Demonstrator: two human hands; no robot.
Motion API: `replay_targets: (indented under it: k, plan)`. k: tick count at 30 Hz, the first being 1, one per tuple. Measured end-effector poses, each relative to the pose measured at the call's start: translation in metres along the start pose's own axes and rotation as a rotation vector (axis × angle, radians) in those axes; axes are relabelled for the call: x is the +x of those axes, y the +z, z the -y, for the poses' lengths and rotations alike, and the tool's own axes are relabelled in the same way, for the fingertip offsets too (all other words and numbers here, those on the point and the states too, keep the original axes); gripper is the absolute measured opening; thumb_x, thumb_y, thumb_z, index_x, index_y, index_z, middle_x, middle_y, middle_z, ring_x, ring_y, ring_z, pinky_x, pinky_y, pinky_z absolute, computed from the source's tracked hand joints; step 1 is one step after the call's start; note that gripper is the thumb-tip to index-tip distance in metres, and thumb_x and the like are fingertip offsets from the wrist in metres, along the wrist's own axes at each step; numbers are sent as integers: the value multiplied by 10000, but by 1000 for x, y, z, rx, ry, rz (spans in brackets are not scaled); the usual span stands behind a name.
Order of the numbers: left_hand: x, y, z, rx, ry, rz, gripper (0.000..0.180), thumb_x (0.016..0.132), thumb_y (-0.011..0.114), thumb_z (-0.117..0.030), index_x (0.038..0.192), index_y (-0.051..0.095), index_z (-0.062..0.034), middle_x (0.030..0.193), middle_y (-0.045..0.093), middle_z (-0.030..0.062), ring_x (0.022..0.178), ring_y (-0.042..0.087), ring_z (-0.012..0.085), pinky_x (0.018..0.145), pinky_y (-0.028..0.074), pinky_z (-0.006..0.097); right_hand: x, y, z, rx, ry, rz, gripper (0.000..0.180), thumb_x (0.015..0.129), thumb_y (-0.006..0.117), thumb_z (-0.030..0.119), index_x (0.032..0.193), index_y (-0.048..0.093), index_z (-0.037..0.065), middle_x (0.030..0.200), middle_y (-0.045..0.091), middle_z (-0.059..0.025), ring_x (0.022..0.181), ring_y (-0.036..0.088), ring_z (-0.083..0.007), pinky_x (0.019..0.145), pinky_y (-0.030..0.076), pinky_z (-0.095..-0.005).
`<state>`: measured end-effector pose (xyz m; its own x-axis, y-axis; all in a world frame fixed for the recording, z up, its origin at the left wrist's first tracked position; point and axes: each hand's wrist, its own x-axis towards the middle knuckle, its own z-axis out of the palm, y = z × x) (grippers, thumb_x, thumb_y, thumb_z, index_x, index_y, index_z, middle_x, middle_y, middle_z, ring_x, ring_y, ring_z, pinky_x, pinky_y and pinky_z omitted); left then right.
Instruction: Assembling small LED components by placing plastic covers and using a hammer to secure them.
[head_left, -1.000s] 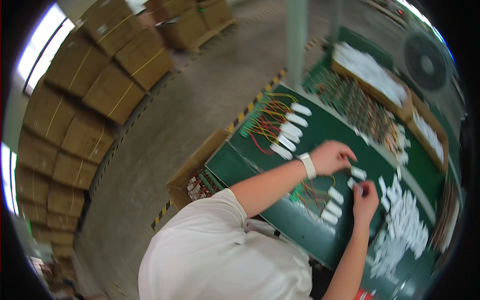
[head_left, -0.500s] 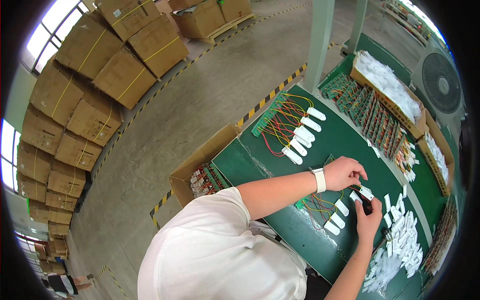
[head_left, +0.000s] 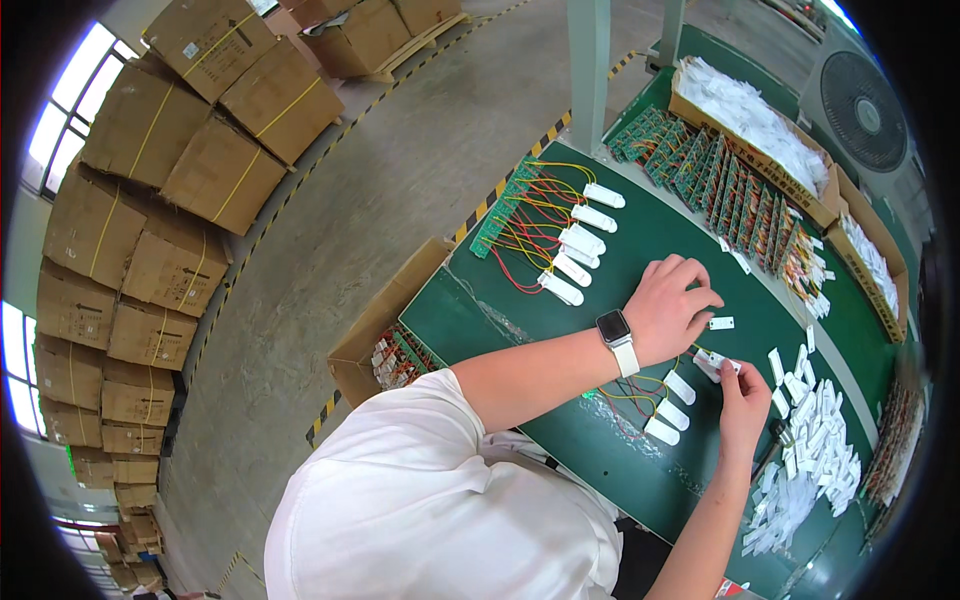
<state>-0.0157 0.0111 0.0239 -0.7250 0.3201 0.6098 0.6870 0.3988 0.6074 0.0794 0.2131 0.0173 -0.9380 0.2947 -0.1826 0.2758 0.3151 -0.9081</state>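
Observation:
My left hand [head_left: 672, 308], a watch on its wrist, hovers over the green table with bent fingers apart. Just beyond its thumb is a small white plastic piece [head_left: 720, 323], apparently not gripped. My right hand [head_left: 745, 398] pinches a white plastic casing [head_left: 712, 362] between thumb and fingers, with thin wires running to it. Nearer me, white casings [head_left: 672, 412] on red and yellow wires lie in a short row; their circuit board is mostly hidden under my left forearm. To the right spreads a pile of loose white plastic pieces [head_left: 815, 440].
Farther off on the table [head_left: 480, 300] lies a green circuit board [head_left: 508, 205] with wired white casings. Stacked boards [head_left: 720, 185], a cardboard tray of white parts [head_left: 750, 115] and a fan [head_left: 862, 110] line the far right. A carton of boards [head_left: 362, 345] adjoins the left edge.
My left hand has lifted away from the wired casing, its fingers spreading. The right hand keeps its pinch. A small white piece now shows by the left fingertips. The whole view has shifted slightly.

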Motion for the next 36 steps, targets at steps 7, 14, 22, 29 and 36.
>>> replay_targets:
  k: [7,14,22,29,36]
  plan:
    - [-2,0,16,-122,19,466,180,881,753,-285,926,804,-118,913,756,98,891,691,311,831,549,426,-12,-1,10,-135,-281,-71,202,953,741,163,1070,759,-1,873,700,-19,784,591,-88,718,469,-244]
    - [4,-5,16,-99,-148,542,151,920,741,-194,955,788,-55,805,712,84,771,633,204,738,513,340,-14,-8,-9,-569,-423,-148,488,832,836,244,1292,712,136,1193,692,-72,999,658,-266,902,537,-375]
    - [0,1,11,3,-188,598,167,902,756,-215,907,777,-50,656,609,50,682,541,209,710,471,355,-9,-14,-14,-472,-366,-80,410,845,824,219,1236,745,124,1172,678,-62,1041,637,-264,920,536,-366]
    - [-1,4,22,116,-29,549,172,864,788,-248,834,756,-81,619,580,34,690,550,228,699,468,371,3,-11,-15,-548,-464,-20,260,822,841,203,1057,782,110,1151,687,-15,1076,625,-252,953,520,-372]
    - [-5,5,25,146,51,555,208,853,800,-317,805,738,-124,640,594,-3,766,561,226,752,456,389,3,-12,-1,-423,-304,34,312,798,847,167,1098,771,123,1078,712,-27,1055,629,-238,928,532,-370]
